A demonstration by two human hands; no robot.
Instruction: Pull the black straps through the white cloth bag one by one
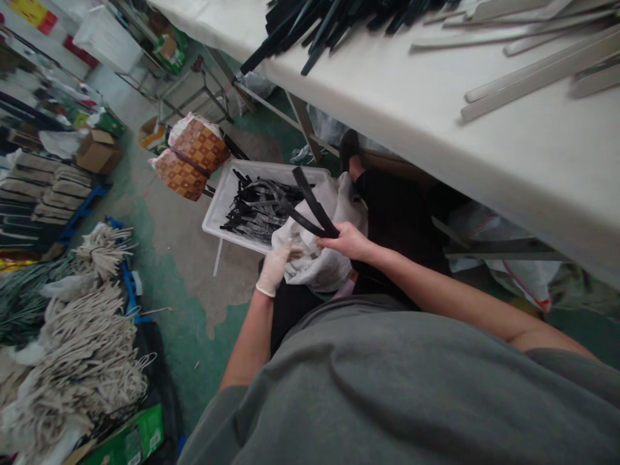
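Note:
My right hand [352, 241] is bare and closed on black strips [314, 205]. Two flat lengths stick out of its grip, spreading apart toward the tub. Whether they are one folded strip or two, I cannot tell. My left hand [275, 267], in a thin white glove, is at the near edge of a whitish cloth sack [324, 266] on my lap. Its fingers look stretched out, with nothing visible in them, and the fingertips are partly lost against the sack. Just beyond, a white plastic tub [236, 240] holds a heap of black strips [261, 210].
A white-covered table [387, 90] runs along the right, bearing black strips [334, 19] and beige strips [537, 71]. Past the tub stands a chair with a checkered cushion [194, 152]. Bundles of beige cord [92, 349] lie at left, near cardboard boxes [99, 152].

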